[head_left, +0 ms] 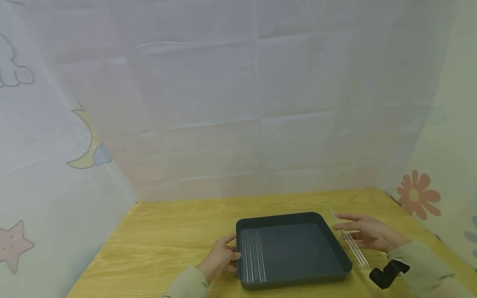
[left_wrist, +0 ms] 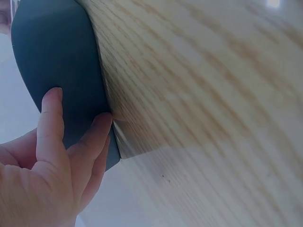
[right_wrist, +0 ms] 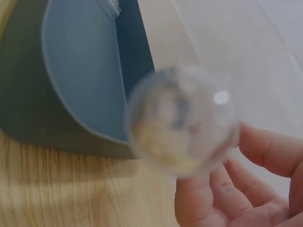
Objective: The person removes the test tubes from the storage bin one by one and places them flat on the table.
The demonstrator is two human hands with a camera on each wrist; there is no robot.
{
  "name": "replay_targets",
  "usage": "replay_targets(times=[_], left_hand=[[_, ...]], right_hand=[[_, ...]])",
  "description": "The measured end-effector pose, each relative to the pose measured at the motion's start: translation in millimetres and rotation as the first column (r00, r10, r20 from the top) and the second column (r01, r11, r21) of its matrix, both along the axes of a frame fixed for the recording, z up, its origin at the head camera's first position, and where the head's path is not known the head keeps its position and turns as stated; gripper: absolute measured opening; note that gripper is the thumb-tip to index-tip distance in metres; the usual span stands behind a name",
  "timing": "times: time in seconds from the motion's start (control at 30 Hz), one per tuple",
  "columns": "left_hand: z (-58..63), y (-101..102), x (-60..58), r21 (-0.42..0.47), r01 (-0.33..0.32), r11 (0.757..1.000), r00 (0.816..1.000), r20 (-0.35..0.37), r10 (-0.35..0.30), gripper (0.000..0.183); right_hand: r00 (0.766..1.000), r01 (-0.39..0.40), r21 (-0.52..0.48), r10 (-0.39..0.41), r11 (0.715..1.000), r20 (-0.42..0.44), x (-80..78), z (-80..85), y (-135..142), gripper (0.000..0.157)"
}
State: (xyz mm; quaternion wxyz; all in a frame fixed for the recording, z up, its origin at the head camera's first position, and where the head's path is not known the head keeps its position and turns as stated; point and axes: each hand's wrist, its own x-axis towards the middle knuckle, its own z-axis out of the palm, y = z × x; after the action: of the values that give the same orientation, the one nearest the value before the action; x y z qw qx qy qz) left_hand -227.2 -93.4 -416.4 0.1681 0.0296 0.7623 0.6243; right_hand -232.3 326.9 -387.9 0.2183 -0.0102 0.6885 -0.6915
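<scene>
A dark grey rectangular tray (head_left: 298, 254) lies on the wooden table. Several clear tubes (head_left: 253, 258) rest side by side along its left wall. At that wall is my left hand (head_left: 220, 254), its fairly straight fingers touching the tray's outer side (left_wrist: 71, 52) in the left wrist view. Beyond the right rim, my right hand (head_left: 376, 234) holds another clear tube (head_left: 354, 245) between thumb and fingers, slanted and raised beside the tray. Seen from the right wrist, that tube's round end (right_wrist: 182, 120) looms blurred and covers part of the fingers (right_wrist: 194, 198).
The yellow wood-grain table (head_left: 167, 248) spreads around the tray. A pale sheet (head_left: 261, 103) hangs behind the table's far edge, with printed sheets at both sides. A black strap piece (head_left: 389, 273) sits at the right wrist.
</scene>
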Motion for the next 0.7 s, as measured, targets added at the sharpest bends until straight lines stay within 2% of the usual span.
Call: replay_targets(times=[0.1, 0.4, 0.57, 0.7], left_hand=[[-0.1, -0.6, 0.0, 0.014, -0.004, 1.000, 1.000, -0.002, 0.004, 0.066], [-0.3, -3.3, 0.7, 0.020, -0.009, 1.000, 1.000, -0.017, 0.009, 0.066], [-0.4, -3.7, 1.9, 0.020, -0.008, 1.000, 1.000, -0.018, 0.009, 0.066], [-1.0, -0.9, 1.9, 0.007, -0.008, 1.000, 1.000, -0.019, 0.008, 0.065]], right_hand=[[1.000, 0.016, -0.008, -0.016, 1.000, 0.003, -0.1, 0.5, 2.4, 0.027], [0.999, 0.034, 0.019, -0.035, 0.999, 0.020, 0.5, -0.8, 9.1, 0.047], [0.999, 0.033, 0.050, -0.035, 0.998, 0.036, 0.5, -2.3, 12.5, 0.064], [0.997, 0.061, 0.061, -0.064, 0.996, 0.048, 0.9, -3.0, 15.1, 0.066]])
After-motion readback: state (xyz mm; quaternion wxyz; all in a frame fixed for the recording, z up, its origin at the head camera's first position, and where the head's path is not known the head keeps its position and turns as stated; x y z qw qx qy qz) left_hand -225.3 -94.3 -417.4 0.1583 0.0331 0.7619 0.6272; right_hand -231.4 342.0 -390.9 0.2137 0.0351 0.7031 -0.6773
